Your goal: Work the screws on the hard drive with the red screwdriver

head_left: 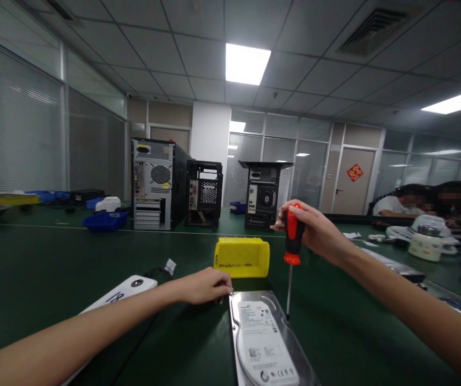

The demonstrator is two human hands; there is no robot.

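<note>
A silver hard drive (268, 343) with a white label lies flat on the green table (186, 343). My right hand (309, 222) is wrapped round the red and black handle of a screwdriver (293, 241), held upright, its tip at the drive's right edge. At the drive's upper left corner, the fingers of my left hand (210, 285) are pressed together; whatever they hold there is too small to name. Just behind the drive stands a yellow bin (242, 257) tipped on its side, with small dark bits in it.
Computer cases (152, 182) stand at the back. A white power strip (128, 289) with a cable lies left, under my forearm. Blue bins (105, 221) are farther left. On the right are a lidded pot (427, 244), metal parts and people (399, 203) seated beyond.
</note>
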